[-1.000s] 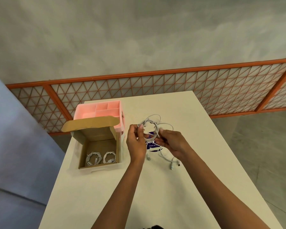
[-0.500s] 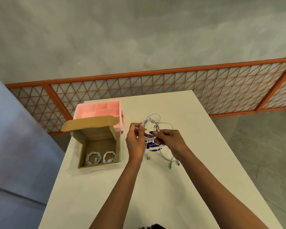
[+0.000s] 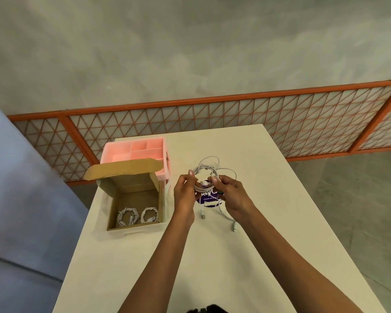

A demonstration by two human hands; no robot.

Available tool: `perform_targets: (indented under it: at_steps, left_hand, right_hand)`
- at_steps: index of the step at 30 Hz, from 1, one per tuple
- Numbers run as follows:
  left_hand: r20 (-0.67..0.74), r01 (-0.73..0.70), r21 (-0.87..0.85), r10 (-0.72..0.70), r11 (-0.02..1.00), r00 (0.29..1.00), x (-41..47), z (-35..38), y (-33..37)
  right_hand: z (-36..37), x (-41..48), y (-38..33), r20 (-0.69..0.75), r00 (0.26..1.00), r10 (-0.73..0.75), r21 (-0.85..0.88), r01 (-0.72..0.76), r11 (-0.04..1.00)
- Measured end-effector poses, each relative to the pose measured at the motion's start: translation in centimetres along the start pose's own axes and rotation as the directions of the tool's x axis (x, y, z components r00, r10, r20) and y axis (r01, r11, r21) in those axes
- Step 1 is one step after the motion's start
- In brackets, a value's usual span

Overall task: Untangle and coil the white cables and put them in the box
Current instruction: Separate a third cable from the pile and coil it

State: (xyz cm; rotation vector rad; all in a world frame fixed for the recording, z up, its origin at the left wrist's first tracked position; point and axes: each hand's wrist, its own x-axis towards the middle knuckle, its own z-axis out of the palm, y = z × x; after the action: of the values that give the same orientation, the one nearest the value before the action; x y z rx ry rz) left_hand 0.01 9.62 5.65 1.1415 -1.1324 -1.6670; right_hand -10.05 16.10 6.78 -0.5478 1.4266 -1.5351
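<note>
**Both hands on the loose cable, box at nine o'clock**

My left hand (image 3: 184, 193) and right hand (image 3: 233, 195) are close together above the middle of the tabletop (image 3: 269, 233), not quite touching. Each grips the white cable (image 3: 206, 166) bunched between them. My left fingers curl round the nine o'clock side of the bundle. My right thumb and forefinger pinch it at a small white plug in the gap between the hands.

From that grip, loose loops stand out toward twelve o'clock. Two tails trail toward six o'clock, ending in connector ends (image 3: 203, 216); I cannot tell whether they lie on the tabletop or hang just above it. Under the hands lies a round purple sticker (image 3: 209, 199), partly covered by them.

The box (image 3: 131, 184), open cardboard with its flap tilted back toward twelve o'clock, sits at nine o'clock from my left hand, near but apart. On its floor two coiled cables (image 3: 128, 216) lie side by side against the six o'clock wall. A pink organiser (image 3: 133, 149) with dividers stands just beyond the box at twelve o'clock, and the flap overlaps it in my view.
</note>
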Motion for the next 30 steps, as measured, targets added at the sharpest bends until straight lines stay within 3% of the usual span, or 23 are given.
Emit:
perform_targets:
  at_steps: [4,9,14,20,30]
  left_hand:
    - [0.130,0.165,-0.082,-0.154,0.983,0.979,0.1,-1.1,0.0]
    - [0.136,0.080,-0.024,-0.076,0.996,0.988,0.7,-1.6,0.2]
    - [0.101,-0.029,0.065,0.023,0.997,0.995,0.9,-1.6,0.2]
    - [0.031,-0.063,0.230,0.057,0.971,0.998,0.7,-1.1,-0.4]
    - [0.027,-0.075,0.366,0.070,0.928,0.997,1.2,-2.9,-1.9]
  right_hand:
    - [-0.1,0.1,-0.4,0.092,0.994,-0.056,-0.115,0.067,0.991]
    - [-0.7,0.4,-0.3,0.153,0.987,-0.056,-0.253,0.094,0.963]
    - [-1.0,0.8,0.5,0.023,0.998,-0.057,-0.384,0.061,0.921]
    - [-0.9,1.0,1.1,-0.072,0.993,-0.092,-0.391,0.057,0.919]
    - [-0.9,0.9,2.2,-0.064,0.997,-0.039,-0.347,0.014,0.938]
